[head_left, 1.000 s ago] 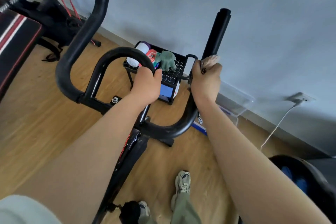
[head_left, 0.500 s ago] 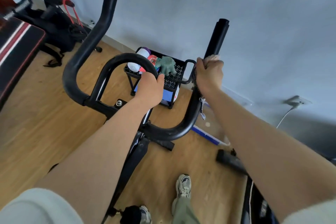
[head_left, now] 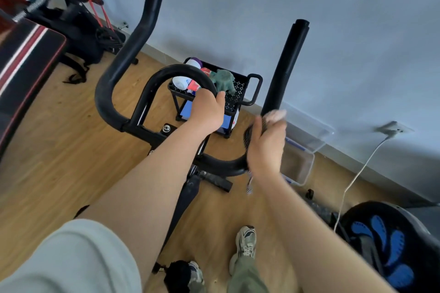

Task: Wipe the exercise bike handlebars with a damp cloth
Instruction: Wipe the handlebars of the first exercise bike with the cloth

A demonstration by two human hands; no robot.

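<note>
the cloth [head_left: 273, 115] is mostly hidden inside the right hand [head_left: 265, 147], a pale blurred tuft above the fingers and a patterned end dangling below the wrist. that hand is wrapped around the right upright of the black tubular handlebars [head_left: 284, 74], clenching the cloth against it. the left hand [head_left: 207, 112] grips the rounded centre loop, arm extended.

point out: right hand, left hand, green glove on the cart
right hand [head_left: 265, 147], head view, back of the hand, closed around cloth and bar.
left hand [head_left: 209, 112], head view, back of the hand, gripping the centre loop.
green glove [head_left: 222, 79], head view, palm area.
</note>
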